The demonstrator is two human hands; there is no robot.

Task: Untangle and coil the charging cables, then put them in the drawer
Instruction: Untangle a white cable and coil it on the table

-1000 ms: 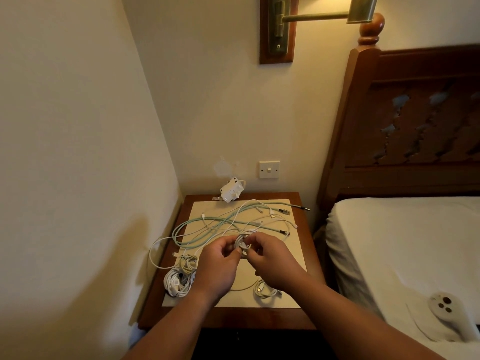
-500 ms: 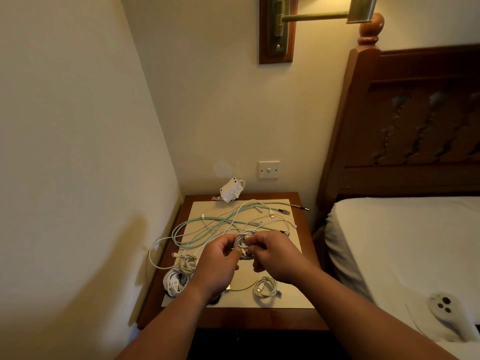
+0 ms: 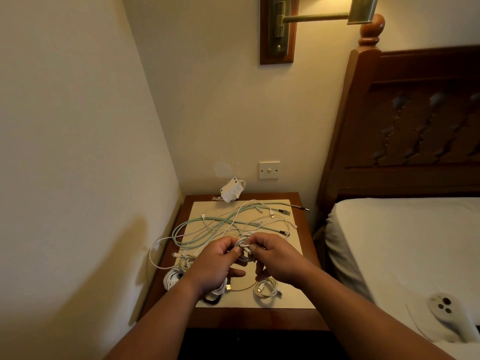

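My left hand (image 3: 217,263) and my right hand (image 3: 276,258) meet over the nightstand (image 3: 306,255), both pinching a small coil of white cable (image 3: 244,249) between them. Behind the hands, a long mint-green cable (image 3: 207,222) lies tangled with loose white cables (image 3: 259,216) on a cream mat (image 3: 291,298). A coiled white cable (image 3: 266,288) rests near the mat's front right. Another white coil (image 3: 172,278) sits at the front left, partly hidden by my left wrist. The drawer is out of sight.
A white charger block (image 3: 232,192) leans at the nightstand's back edge below a wall switch (image 3: 269,169). The bed (image 3: 402,242) and its wooden headboard (image 3: 405,126) stand to the right, with a white controller (image 3: 452,314) on the sheet. A wall closes in on the left.
Both hands stay together on the small white coil, turning it slightly. The view has shifted a little, so the coil at the mat's front right shows more.
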